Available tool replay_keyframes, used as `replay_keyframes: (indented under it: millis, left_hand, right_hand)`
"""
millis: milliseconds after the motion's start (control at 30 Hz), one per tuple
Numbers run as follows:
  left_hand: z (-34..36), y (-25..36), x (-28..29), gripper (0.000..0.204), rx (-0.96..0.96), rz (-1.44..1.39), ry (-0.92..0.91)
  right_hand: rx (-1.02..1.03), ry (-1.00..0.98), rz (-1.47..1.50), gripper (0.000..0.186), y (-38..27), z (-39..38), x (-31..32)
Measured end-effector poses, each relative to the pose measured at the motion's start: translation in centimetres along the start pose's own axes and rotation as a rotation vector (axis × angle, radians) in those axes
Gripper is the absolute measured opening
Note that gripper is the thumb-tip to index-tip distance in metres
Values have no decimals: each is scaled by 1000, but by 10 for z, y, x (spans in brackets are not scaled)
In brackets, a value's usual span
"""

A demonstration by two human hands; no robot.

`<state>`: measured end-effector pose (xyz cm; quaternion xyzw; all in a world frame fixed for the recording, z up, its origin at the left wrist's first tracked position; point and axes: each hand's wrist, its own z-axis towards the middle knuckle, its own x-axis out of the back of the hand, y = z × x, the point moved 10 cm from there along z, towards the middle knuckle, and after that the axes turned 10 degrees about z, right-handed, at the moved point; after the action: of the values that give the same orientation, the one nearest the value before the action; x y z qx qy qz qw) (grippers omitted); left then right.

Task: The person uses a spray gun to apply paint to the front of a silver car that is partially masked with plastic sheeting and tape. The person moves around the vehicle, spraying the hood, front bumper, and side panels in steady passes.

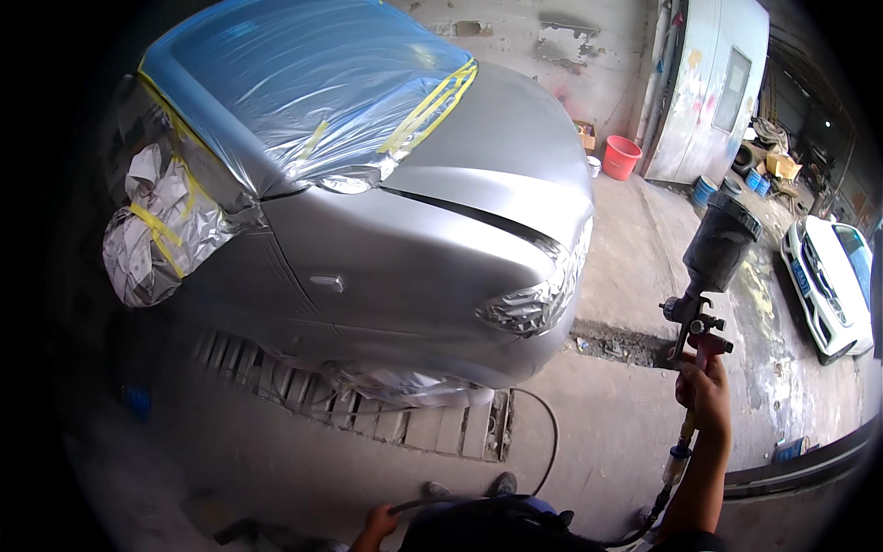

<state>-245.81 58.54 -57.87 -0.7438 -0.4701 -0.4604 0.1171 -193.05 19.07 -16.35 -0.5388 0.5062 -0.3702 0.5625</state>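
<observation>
My right hand (706, 397) is raised at the right, its fingers wrapped round the handle of a paint spray gun (696, 317). A dark paint cup (724, 241) sits on top of the gun, and a fitting with a hose (675, 465) hangs below it. Low in the picture, my left hand (379, 523) is closed round a dark air hose (432, 502) in front of my body. Ahead stands a silver-grey car (405, 253). Blue masking film (303, 74) with yellow tape covers its windshield, and crinkled masking covers its headlight (532, 305).
Wrapped masking (166, 230) bulges from the car's side at the left. Beneath the car lies a slatted floor grate (405, 428), with the hose curving past its end. A red bucket (622, 158) stands by the far wall. A white car (832, 285) is parked at the right.
</observation>
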Motion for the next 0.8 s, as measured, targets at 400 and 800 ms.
replay_keyframes:
  millis: [400, 800]
  left_hand:
    - [34, -69, 19, 29, -2, -172, -82]
    - [57, -230, 73, 29, -161, -223, -1]
  right_hand:
    - [189, -101, -89, 43, -75, -74, -190]
    - [230, -247, -160, 20, -101, -179, -460]
